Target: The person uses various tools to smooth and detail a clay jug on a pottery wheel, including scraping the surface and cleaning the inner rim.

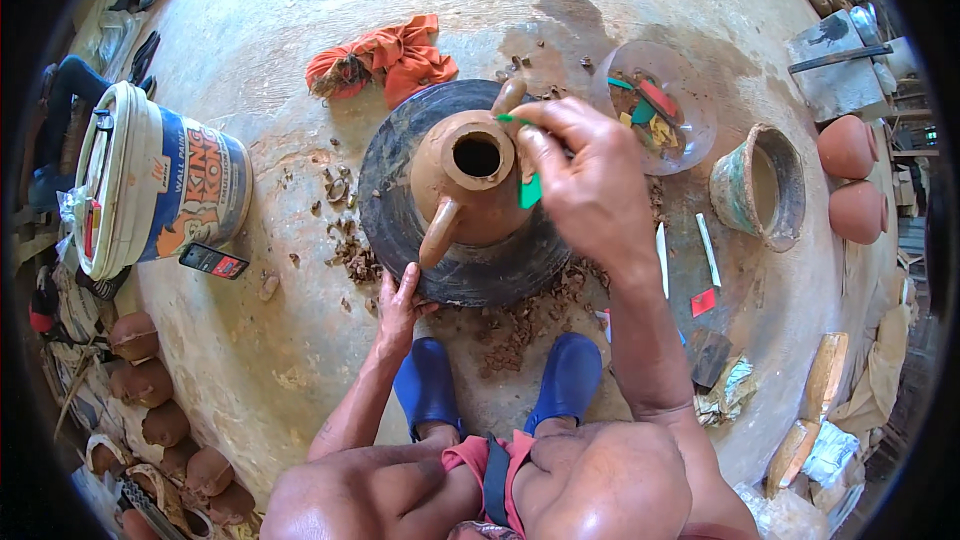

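Observation:
A brown clay pot (432, 172) with a round open mouth stands on a dark round turntable (385, 210). One clay spout or handle (440, 232) juts toward me on the left; another stub (509, 94) points away at the back. My right hand (590, 175) is closed at the pot's right side, pinching a thin green plastic scraper (530, 192), partly hidden by the fingers. A green tip also shows beside the pot's mouth. My left hand (398, 308) touches the turntable's near left rim, fingers apart.
Left stand a paint bucket (215, 175) and a phone (213, 261). An orange cloth (415, 55) lies behind the turntable. Right are a clear basin (700, 130) of coloured scraps, a clay-smeared tub (735, 190) and reddish pots (846, 147). Clay shavings (515, 335) lie near my blue clogs (427, 385).

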Action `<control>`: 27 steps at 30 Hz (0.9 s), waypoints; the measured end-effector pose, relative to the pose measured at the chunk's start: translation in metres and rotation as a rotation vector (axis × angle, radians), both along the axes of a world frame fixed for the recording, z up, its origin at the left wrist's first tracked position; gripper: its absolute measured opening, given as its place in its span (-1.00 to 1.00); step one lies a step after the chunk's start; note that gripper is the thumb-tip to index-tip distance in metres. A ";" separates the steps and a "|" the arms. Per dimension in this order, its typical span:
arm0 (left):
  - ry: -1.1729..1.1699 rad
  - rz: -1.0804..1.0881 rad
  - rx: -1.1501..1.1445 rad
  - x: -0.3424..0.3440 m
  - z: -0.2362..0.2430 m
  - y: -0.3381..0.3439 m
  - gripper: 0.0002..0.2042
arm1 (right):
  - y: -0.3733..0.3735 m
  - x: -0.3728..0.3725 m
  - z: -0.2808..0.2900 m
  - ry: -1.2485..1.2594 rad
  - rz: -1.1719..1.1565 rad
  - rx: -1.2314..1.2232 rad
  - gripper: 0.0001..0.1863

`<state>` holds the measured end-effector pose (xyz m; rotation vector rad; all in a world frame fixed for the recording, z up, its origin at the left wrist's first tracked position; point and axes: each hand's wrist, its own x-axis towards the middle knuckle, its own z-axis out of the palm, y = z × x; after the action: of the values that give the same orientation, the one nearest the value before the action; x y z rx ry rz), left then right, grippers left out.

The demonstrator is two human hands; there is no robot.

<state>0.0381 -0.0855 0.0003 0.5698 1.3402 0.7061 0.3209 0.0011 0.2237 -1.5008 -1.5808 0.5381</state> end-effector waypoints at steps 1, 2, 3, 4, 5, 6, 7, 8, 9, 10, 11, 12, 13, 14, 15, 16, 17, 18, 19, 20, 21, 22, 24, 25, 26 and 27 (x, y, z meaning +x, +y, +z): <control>0.002 -0.012 -0.011 0.000 0.000 0.000 -0.41 | 0.001 0.005 -0.016 0.223 -0.049 -0.031 -0.79; -0.015 -0.014 -0.016 0.007 0.000 0.000 -0.41 | 0.000 0.014 -0.021 0.205 -0.052 -0.035 -0.79; 0.003 -0.018 -0.006 0.009 0.002 0.000 -0.40 | -0.002 0.021 -0.026 0.239 -0.158 -0.007 -0.80; 0.022 -0.023 0.003 0.012 0.003 0.000 -0.39 | -0.003 0.029 -0.032 0.272 -0.265 0.021 -0.80; 0.024 -0.020 0.000 0.011 0.004 0.000 -0.39 | -0.002 0.034 -0.039 0.252 -0.274 0.035 -0.82; 0.020 -0.020 -0.003 0.010 0.005 -0.001 -0.38 | -0.002 0.035 -0.046 0.253 -0.272 0.031 -0.82; 0.016 -0.021 -0.005 0.010 0.005 -0.001 -0.38 | -0.002 0.036 -0.051 0.125 -0.218 0.087 -0.83; 0.017 -0.019 -0.010 0.008 0.004 -0.001 -0.38 | -0.001 0.036 -0.056 -0.002 -0.162 0.142 -0.84; 0.021 -0.019 -0.003 0.004 0.002 -0.001 -0.37 | 0.000 0.032 -0.064 -0.061 -0.089 0.188 -0.81; 0.025 -0.019 0.004 0.003 0.000 -0.002 -0.36 | -0.003 0.030 -0.068 -0.061 -0.088 0.184 -0.81; 0.029 -0.023 0.008 0.007 0.003 -0.001 -0.36 | -0.009 0.027 -0.070 -0.123 -0.077 0.189 -0.79; 0.033 -0.019 0.004 0.006 0.003 -0.002 -0.36 | -0.016 0.022 -0.071 -0.173 -0.063 0.195 -0.77; 0.040 -0.024 0.011 0.005 0.003 -0.003 -0.38 | -0.026 0.015 -0.069 -0.192 -0.087 0.205 -0.73; 0.040 -0.033 0.021 0.008 0.002 -0.002 -0.41 | -0.036 0.012 -0.072 -0.196 -0.086 0.203 -0.73; 0.040 -0.032 0.019 0.009 0.002 -0.001 -0.41 | -0.045 0.008 -0.077 -0.170 -0.130 0.202 -0.72; 0.036 -0.036 0.015 0.009 0.002 -0.001 -0.40 | -0.053 0.005 -0.081 -0.144 -0.174 0.200 -0.70; 0.034 -0.041 0.010 0.009 0.002 -0.001 -0.40 | -0.058 0.000 -0.080 -0.135 -0.189 0.195 -0.67; 0.036 -0.043 0.007 0.007 0.002 -0.002 -0.40 | -0.060 0.000 -0.080 -0.133 -0.190 0.192 -0.67; 0.040 -0.030 0.006 0.006 0.002 -0.002 -0.40 | -0.062 0.000 -0.079 -0.118 -0.162 0.194 -0.67; 0.042 -0.019 0.005 0.008 0.004 -0.002 -0.40 | -0.064 0.001 -0.078 -0.105 -0.136 0.196 -0.67; 0.014 0.008 0.008 0.012 0.011 -0.001 -0.41 | -0.064 0.006 -0.076 -0.134 -0.160 0.185 -0.69; 0.013 0.005 0.005 0.011 0.008 -0.002 -0.41 | -0.062 0.007 -0.076 -0.136 -0.162 0.182 -0.69; 0.014 -0.015 0.002 0.007 0.004 -0.002 -0.40 | -0.052 0.009 -0.077 -0.086 -0.280 0.216 -0.72; 0.017 -0.012 0.002 0.006 0.001 -0.004 -0.40 | -0.048 0.009 -0.078 -0.098 -0.260 0.229 -0.72; 0.014 -0.014 0.008 0.007 0.000 -0.004 -0.39 | -0.048 0.007 -0.079 -0.098 -0.258 0.229 -0.72; 0.011 -0.015 0.014 0.008 0.000 -0.004 -0.38 | -0.049 0.004 -0.081 -0.114 -0.226 0.222 -0.72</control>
<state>0.0457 -0.0894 0.0001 0.5950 1.3410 0.7010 0.3250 -0.0483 0.1423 -1.5346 -1.4771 0.1461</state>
